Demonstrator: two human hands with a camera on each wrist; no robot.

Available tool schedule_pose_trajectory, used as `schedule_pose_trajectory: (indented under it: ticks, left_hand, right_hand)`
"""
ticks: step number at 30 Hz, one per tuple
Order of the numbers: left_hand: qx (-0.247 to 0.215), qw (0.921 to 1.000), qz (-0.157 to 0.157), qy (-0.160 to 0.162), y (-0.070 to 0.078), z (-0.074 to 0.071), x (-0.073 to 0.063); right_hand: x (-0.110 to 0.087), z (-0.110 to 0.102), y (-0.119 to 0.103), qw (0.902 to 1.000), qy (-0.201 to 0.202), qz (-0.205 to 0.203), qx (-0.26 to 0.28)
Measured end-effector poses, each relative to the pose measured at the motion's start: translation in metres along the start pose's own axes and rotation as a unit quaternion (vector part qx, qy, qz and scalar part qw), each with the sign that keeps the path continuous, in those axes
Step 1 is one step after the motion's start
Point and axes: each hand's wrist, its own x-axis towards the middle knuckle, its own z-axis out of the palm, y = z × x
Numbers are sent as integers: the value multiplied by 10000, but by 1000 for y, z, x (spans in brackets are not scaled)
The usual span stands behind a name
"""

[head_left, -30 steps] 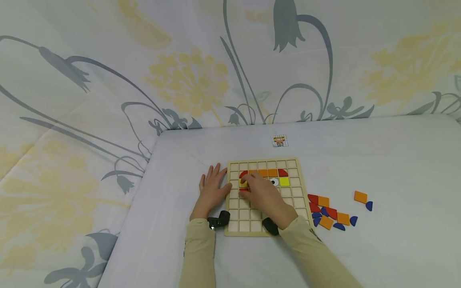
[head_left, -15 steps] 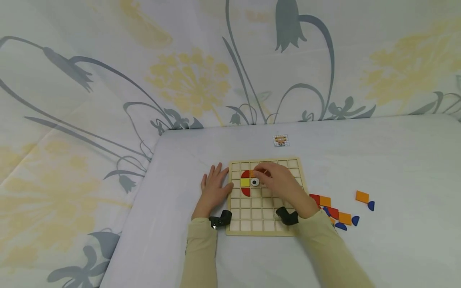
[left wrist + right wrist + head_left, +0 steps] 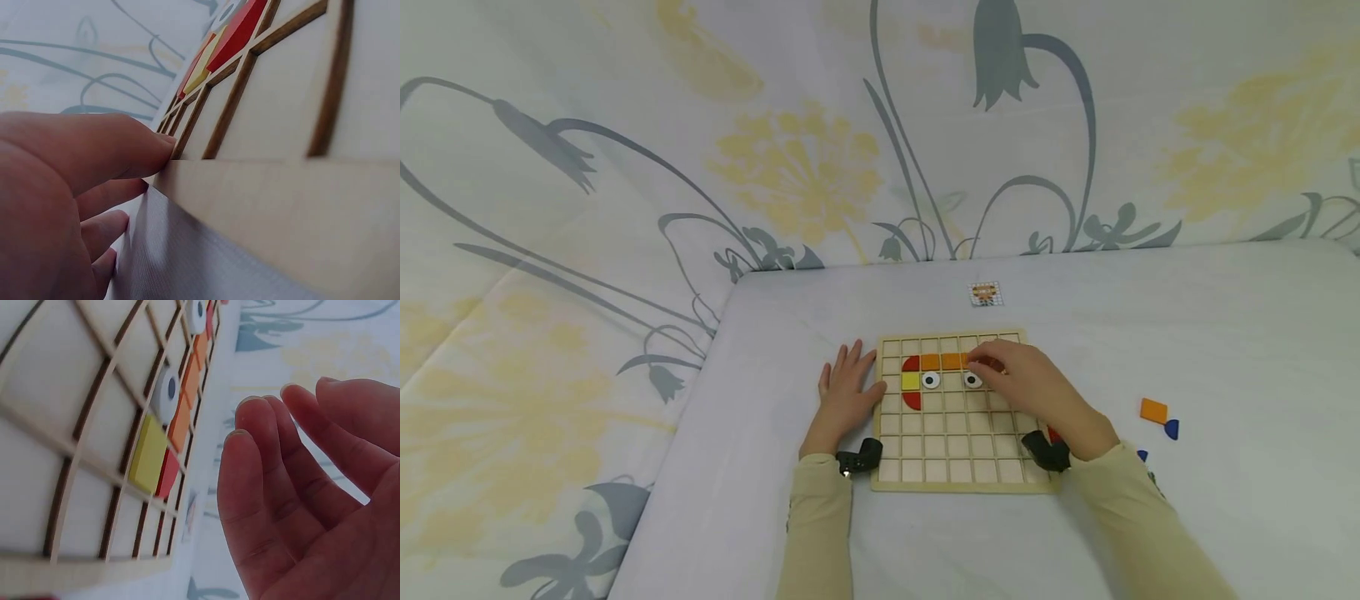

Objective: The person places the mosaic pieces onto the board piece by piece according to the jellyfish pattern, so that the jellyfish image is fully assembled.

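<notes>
A wooden grid board (image 3: 936, 487) lies on the white cloth with flat coloured pieces in its cells. Orange squares (image 3: 929, 362) run along one row, with a red rounded piece (image 3: 912, 364) at the left end. Below sit a yellow square (image 3: 911, 381), two eye discs (image 3: 931, 380) and another red rounded piece (image 3: 912, 401). My left hand (image 3: 842, 402) rests spread on the cloth, its thumb touching the board's left edge. My right hand (image 3: 1037, 385) hovers over the board's right part, fingers loosely bent, nothing between them. In the right wrist view another yellow square (image 3: 148, 453) shows.
A small pattern card (image 3: 986, 293) lies behind the board. To the right are an orange square (image 3: 1153, 411) and a blue half-round piece (image 3: 1172, 429). My right forearm hides most other loose pieces; a bit of red (image 3: 1054, 435) shows beside the board.
My right hand has moved rightward from the lower red piece at the board's left, uncovering that piece, the yellow square and the left eye disc. My left hand stays at the edge.
</notes>
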Motion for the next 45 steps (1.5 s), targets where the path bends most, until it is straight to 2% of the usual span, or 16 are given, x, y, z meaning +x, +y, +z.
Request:
schedule_pose_trajectory:
  ticks: [14,21,27,34,36,45]
  left_hand:
    - [-9,10000,-4,47,-3,-2,2]
    - [-22,10000,-64,41,-1,-4,2]
    - [-71,9999,-50,64,-1,-4,1]
    - [-152,9998,16,113,-2,-3,1]
    - [-203,9995,132,225,-3,-2,0]
    - [-96,9999,-39,90,-2,-2,0]
  right_hand:
    - [-35,-37,24,9972,-70,601,-440]
    - [-52,-48,38,9947,-106,793,-649]
    - [-66,-50,48,9917,-259,998,-771]
    - [-83,-48,60,9912,-365,1000,-788]
    - [-87,-47,62,9912,-383,999,-783]
    - [-88,-37,65,9865,-470,1152,-1062]
